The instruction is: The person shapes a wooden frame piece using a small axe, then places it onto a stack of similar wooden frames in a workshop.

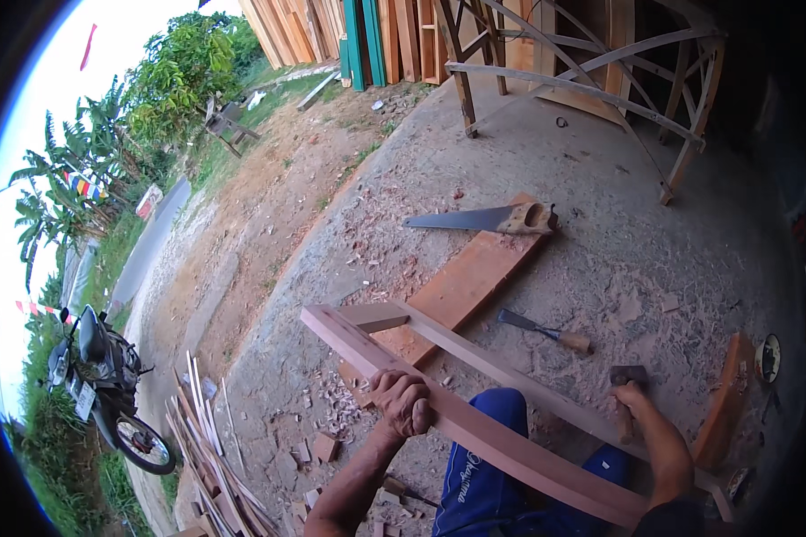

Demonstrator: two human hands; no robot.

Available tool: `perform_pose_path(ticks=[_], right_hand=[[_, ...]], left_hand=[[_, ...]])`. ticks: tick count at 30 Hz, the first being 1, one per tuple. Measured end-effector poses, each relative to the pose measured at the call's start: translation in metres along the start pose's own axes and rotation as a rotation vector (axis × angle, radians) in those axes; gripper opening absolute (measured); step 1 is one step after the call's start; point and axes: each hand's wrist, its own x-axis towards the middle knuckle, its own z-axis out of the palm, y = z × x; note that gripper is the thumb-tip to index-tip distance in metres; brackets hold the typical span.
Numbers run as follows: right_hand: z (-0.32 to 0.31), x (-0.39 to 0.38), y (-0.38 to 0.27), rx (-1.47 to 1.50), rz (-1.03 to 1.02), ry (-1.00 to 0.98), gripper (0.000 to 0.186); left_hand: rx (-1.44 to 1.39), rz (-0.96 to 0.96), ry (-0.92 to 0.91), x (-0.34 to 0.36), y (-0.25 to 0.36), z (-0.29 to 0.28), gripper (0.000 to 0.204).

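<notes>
My left hand (401,403) grips the upper edge of a long pale pink timber beam (479,434) of a wooden frame, whose joined members (475,349) extend over my knees and an orange-brown plank (470,282) on the concrete. My right hand (631,401) is closed on a wooden mallet (627,376) with a dark head, at the frame's right side. A chisel (571,338) with a wooden handle lies above the frame, and a handsaw (470,217) rests across the far part of the plank.
A wooden trestle (582,85) stands at the back right, before leaning boards (398,40). A parked motorcycle (107,389) is at the left, near thin wood strips (210,452). Wood shavings and offcuts (327,447) litter the concrete. An orange block (724,398) lies at my right.
</notes>
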Motion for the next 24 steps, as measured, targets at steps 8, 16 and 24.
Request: perform_pose_path(ticks=[8,16,24], right_hand=[[-0.058,0.016,0.027,-0.956,-0.197,0.221,0.048],[-0.073,-0.216,-0.051,-0.468,-0.598,-0.477,0.061],[-0.062,-0.360,-0.038,-0.757,-0.886,-0.203,0.074]], left_hand=[[0.009,-0.010,-0.012,0.004,0.003,-0.002,0.020],[-0.027,-0.011,-0.007,0.020,-0.001,0.010,0.017],[0.035,0.078,-0.001,0.038,0.002,0.010,0.020]])
